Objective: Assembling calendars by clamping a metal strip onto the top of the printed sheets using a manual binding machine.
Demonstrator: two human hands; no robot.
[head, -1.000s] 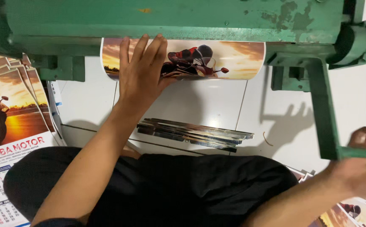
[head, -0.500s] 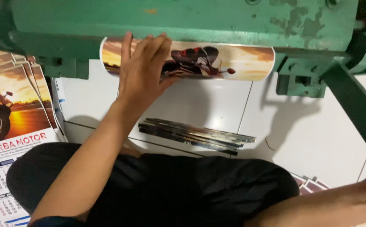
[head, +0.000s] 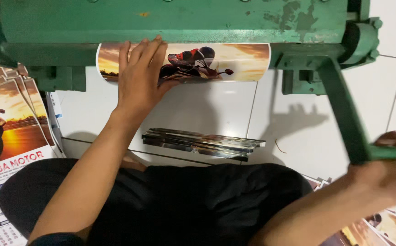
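left hand (head: 139, 81) flat on sunset motorcycle print (head: 216, 61) | right hand (head: 389, 171) grip clenched on green lever (head: 343, 114)

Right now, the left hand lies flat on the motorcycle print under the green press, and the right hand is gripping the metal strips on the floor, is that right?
Not quite. The head view shows the right hand gripping the green lever, not the metal strips, which lie untouched on the floor. The left hand does lie flat on the print under the press.
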